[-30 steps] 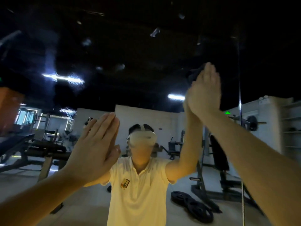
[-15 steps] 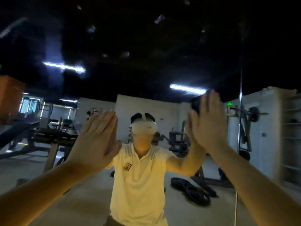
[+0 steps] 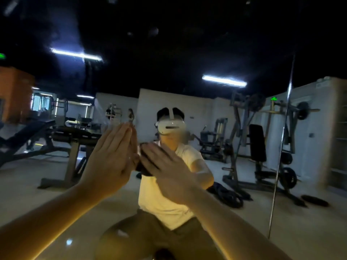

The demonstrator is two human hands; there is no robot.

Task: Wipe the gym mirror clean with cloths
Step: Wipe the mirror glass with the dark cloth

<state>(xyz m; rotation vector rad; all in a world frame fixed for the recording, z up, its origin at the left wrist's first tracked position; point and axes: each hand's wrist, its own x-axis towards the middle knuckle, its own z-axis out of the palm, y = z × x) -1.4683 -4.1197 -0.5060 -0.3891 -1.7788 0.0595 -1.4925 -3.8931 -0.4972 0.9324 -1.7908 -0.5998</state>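
Sweeping my right hand [image 3: 165, 171] down from upper right of mirror [image 3: 187, 44] to centre, fingers flat, pressing dark cloth [image 3: 143, 166] on glass; left hand [image 3: 112, 158] just beside, flat. Upper strip likely done; lower glass left.

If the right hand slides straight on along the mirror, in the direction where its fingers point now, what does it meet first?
Most likely the left hand: the right hand, flat on a dark cloth, points up-left at it, and they look almost touching.
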